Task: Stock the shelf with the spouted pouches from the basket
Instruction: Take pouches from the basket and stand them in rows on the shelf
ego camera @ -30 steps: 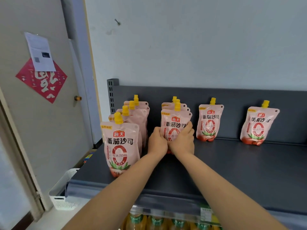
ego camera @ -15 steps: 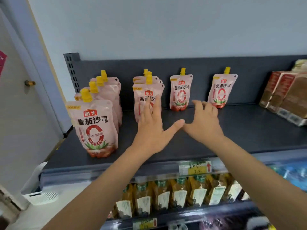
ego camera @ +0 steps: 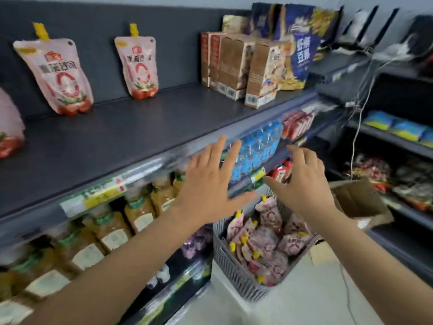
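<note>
1. Spouted pouches [ego camera: 262, 242] lie heaped in the grey basket [ego camera: 230, 266] on the floor, just below both hands, spouts pointing every way because they are simply piled in.
2. Two more pouches stand on the dark shelf [ego camera: 121, 137]: one pouch at the left [ego camera: 58, 73], another beside it [ego camera: 140, 66]. Each leans on the back panel, which looks to be what props such soft packs upright. A third shows only as a sliver at the left edge.
3. Her left hand [ego camera: 208, 184] is spread wide with nothing in it, hanging in front of the shelf lip.
4. Her right hand [ego camera: 302, 181] is also empty, fingers loosely curled over the basket, which I take as readiness to scoop the next pouches.
5. Brown cartons [ego camera: 236, 62] fill the shelf's right end, so the bare stretch between them and the standing pouches seems the room left for stock.
6. Everything is blurred, so finer detail I can't tell.
</note>
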Demonstrator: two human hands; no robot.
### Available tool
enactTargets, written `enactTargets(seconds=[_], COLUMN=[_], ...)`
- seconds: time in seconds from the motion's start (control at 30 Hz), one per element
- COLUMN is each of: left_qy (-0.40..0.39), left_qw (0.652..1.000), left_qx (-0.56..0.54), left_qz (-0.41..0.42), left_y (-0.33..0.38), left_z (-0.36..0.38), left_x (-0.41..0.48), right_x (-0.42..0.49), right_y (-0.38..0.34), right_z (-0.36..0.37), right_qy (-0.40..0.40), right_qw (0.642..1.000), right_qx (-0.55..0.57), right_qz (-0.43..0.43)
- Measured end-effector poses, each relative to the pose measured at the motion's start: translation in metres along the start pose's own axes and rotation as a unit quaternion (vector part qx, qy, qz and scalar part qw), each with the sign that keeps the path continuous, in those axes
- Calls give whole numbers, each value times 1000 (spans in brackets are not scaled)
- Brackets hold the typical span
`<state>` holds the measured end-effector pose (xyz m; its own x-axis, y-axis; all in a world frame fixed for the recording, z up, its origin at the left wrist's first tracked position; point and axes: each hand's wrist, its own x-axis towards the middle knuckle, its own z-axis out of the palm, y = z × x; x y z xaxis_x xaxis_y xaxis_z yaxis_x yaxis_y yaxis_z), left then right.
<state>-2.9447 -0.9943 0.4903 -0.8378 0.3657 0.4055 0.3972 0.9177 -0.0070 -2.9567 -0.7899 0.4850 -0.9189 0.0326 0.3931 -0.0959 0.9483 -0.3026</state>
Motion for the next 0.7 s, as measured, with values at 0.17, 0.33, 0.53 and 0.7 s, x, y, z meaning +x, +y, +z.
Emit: enactTargets(seconds=[0.17, 0.33, 0.53, 0.7], left_qy=[-108, -243, -307, -318], left_qw=[993, 969, 937, 925], left_qx=[-10, 7, -1, 0], left_qz=[38, -35, -165, -206], left_y=[71, 116, 151, 159], left_z=[106, 218, 289, 312], left_x=[20, 27, 26, 24], right_x=[6, 16, 22, 19], right_y=[109, 185, 232, 253], right_z=[48, 111, 170, 210], right_qy=[-118, -315, -469, -533], right_qw=[992, 947, 861, 813], right_qx=[-37, -55, -141, -164], right_qz=[29, -6, -136, -170])
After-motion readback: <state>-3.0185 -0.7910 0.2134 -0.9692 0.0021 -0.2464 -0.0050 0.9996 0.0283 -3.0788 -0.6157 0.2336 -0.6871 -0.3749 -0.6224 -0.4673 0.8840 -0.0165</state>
